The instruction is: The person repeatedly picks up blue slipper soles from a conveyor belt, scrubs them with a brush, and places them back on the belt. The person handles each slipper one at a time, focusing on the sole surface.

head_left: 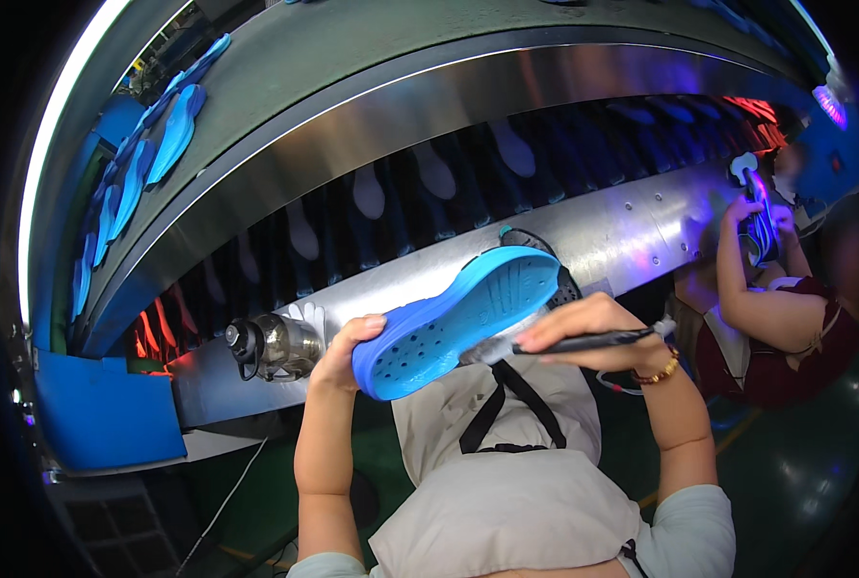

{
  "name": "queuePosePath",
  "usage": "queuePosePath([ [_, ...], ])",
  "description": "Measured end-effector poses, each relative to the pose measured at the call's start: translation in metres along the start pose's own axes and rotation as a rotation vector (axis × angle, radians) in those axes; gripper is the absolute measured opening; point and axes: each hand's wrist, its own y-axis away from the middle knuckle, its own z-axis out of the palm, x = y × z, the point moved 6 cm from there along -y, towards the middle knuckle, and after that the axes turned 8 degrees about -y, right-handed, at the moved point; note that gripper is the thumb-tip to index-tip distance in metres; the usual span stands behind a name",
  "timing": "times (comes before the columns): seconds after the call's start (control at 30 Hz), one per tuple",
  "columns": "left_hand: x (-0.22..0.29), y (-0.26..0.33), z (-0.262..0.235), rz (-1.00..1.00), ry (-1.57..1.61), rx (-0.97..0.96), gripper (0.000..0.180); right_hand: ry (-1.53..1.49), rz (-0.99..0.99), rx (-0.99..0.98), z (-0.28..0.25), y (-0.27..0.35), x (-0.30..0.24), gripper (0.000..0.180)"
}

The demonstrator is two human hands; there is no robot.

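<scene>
My left hand [341,354] is closed on the rounded end of a blue shoe sole [468,313], thumb over its edge. The sole is tilted with its inner face up, showing small holes at one end and ribs at the other. My right hand [598,328], with a beaded bracelet at the wrist, is shut on a brush [632,337] with a black handle. The brush's pale bristles touch the sole's inner face along the side nearest me.
A metal ledge [632,222] runs ahead, bearing a dark bottle [280,347] and a white glove [310,316]. Beyond it, dark slots hold several sole-shaped pieces. Blue soles [176,135] lie on the green belt [381,48]. At right, a co-worker [771,313] holds a shoe piece under purple light.
</scene>
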Motion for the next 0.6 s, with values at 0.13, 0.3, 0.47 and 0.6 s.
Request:
queuePosePath([
  [0.13, -0.005, -0.016, -0.008, 0.127, 0.567, -0.189, 0.069, -0.100, -0.072, 0.066, 0.000, 0.001, -0.033, 0.022],
  [0.3, -0.041, -0.054, 0.043, 0.190, 0.532, -0.098, 0.097, -0.132, 0.183, 0.374, 0.007, -0.010, 0.033, 0.020],
  [0.47, -0.057, -0.066, 0.040, 0.198, 0.495, 0.117, 0.086, 0.221, -0.076, 0.324, 0.020, -0.023, 0.019, 0.015],
  [0.6, -0.039, -0.057, 0.024, 0.276, 0.552, 0.151, 0.083, 0.540, -0.269, 0.036, 0.067, -0.005, -0.016, 0.011],
])
